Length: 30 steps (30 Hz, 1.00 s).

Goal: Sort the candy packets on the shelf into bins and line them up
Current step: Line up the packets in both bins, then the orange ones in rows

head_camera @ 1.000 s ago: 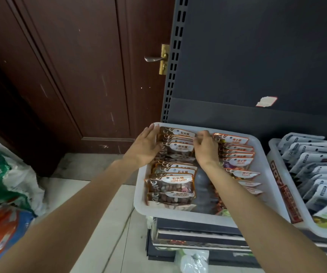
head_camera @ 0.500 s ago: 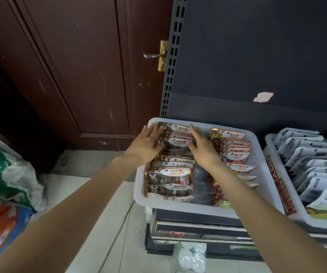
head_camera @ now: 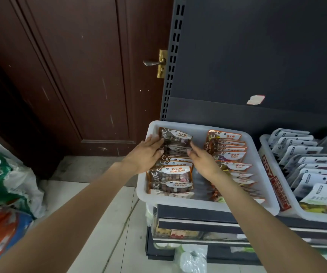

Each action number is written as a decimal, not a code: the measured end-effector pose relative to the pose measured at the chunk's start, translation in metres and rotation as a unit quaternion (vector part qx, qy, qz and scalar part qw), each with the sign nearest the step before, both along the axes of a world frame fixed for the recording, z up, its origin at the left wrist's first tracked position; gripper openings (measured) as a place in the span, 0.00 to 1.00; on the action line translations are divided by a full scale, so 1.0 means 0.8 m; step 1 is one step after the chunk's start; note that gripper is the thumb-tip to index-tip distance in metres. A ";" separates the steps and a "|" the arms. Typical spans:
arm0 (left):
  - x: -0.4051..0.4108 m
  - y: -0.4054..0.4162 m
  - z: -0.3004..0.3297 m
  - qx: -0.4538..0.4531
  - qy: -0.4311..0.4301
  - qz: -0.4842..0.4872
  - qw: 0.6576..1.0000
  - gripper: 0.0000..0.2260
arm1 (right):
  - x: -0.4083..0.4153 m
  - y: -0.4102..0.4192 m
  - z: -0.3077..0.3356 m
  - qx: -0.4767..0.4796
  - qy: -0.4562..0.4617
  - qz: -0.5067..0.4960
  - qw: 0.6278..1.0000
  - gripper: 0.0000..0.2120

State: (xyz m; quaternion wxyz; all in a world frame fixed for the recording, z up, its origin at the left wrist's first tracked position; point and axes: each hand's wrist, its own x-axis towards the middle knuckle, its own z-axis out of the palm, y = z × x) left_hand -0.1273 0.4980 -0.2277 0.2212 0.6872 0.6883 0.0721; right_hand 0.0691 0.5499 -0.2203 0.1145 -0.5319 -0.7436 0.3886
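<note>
A white bin (head_camera: 202,203) on the shelf holds two rows of candy packets. The left row is brown stone candy packets (head_camera: 175,172) overlapping front to back; the right row is orange sugar packets (head_camera: 231,152). My left hand (head_camera: 145,154) lies with straight fingers against the left edge of the stone candy row near the back. On the row's right edge my right hand (head_camera: 202,158) presses with fingers extended. Between the hands the rearmost stone candy packet (head_camera: 176,135) stands tilted against the bin's back wall.
A second white bin (head_camera: 267,174) of white-and-black packets sits to the right. The dark shelf back panel (head_camera: 257,66) rises behind. A brown door (head_camera: 70,66) with a brass handle stands left. Bags (head_camera: 3,186) lie on the floor at left.
Both hands have slid toward the back of the stone candy row, and the fingers have straightened along its sides. The camera view shifted slightly.
</note>
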 end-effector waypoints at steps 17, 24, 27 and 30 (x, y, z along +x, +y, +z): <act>0.016 -0.039 0.011 0.042 -0.126 -0.070 0.989 0.19 | 0.015 -0.004 -0.002 0.054 -0.020 0.007 0.998 0.19; 0.023 -0.035 0.005 0.046 -0.048 -0.109 0.992 0.15 | -0.001 0.013 0.002 0.113 -0.055 -0.039 0.991 0.04; 0.030 -0.025 0.006 0.055 -0.006 -0.124 0.991 0.15 | -0.014 0.015 0.011 0.166 -0.047 -0.047 0.984 0.05; 0.043 -0.017 0.002 0.030 0.040 -0.143 0.988 0.15 | -0.010 0.009 0.004 0.142 -0.056 -0.028 0.988 0.07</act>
